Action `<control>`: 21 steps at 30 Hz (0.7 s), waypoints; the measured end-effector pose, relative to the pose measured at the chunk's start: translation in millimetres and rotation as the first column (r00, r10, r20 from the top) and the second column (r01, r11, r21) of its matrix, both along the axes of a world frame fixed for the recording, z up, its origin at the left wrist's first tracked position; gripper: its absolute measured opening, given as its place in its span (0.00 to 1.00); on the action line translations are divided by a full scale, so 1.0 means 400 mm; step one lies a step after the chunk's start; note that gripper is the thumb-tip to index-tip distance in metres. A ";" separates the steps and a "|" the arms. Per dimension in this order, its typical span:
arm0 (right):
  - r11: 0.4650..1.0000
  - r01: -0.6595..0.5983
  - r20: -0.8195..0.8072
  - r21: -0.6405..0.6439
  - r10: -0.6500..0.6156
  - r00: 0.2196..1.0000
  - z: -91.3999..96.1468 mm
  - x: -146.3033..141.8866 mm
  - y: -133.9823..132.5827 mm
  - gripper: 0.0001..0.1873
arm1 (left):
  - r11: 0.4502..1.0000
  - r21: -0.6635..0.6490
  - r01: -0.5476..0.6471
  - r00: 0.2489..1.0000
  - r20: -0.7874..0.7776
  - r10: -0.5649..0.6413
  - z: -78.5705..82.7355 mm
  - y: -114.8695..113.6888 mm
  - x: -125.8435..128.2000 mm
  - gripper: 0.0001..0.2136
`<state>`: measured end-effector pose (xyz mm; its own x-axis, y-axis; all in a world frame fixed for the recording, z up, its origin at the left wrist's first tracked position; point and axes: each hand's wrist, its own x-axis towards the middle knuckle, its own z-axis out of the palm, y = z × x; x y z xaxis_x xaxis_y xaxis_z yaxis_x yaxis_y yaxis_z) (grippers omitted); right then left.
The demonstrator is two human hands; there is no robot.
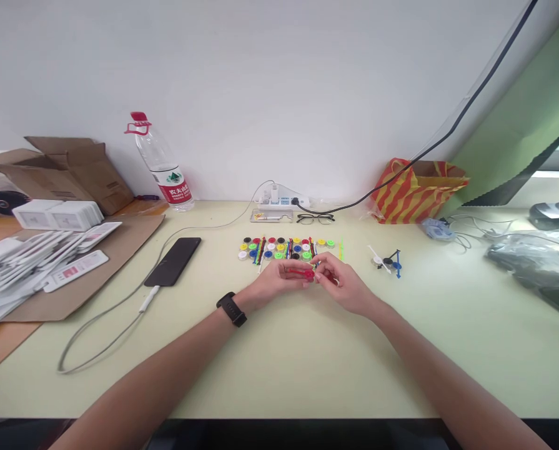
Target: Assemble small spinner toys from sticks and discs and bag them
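Left hand (pixel 278 278): fingers curled, holding a red piece (pixel 309 274) at frame centre. Right hand (pixel 342 284): thumb and fingertip drawn close at its end; whether they grip anything cannot be told. Advised: brace the piece, approach squarely. Hands angle inward, palms facing; coloured discs (pixel 280 247) lie just beyond.

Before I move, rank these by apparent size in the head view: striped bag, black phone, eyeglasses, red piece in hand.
1. Striped bag
2. Black phone
Unsure: eyeglasses and red piece; the latter is nearer and partly hidden.
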<state>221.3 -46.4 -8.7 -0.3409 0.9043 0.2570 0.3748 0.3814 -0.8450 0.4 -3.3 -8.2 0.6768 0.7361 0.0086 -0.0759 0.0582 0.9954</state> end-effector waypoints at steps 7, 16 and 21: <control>0.988 0.001 0.138 0.153 -0.023 0.990 -0.001 -0.001 -0.007 0.12 | 0.985 0.126 -0.115 0.993 -0.016 0.118 -0.011 -0.006 0.009 0.17; 0.977 0.004 0.090 0.212 -0.023 0.996 0.002 -0.003 -0.007 0.12 | 0.977 0.168 -0.134 0.990 -0.010 0.138 0.000 -0.007 0.007 0.16; 0.982 0.041 0.034 0.187 -0.048 0.998 -0.002 -0.001 0.001 0.10 | 0.995 0.054 -0.089 0.996 -0.019 0.090 0.002 -0.009 0.005 0.14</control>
<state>220.9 -46.1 -9.3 -0.3143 0.8563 0.4099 0.4253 0.5130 -0.7456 2.5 -7.0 -7.3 0.6085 0.7927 0.0353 -0.0570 -0.0007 0.9984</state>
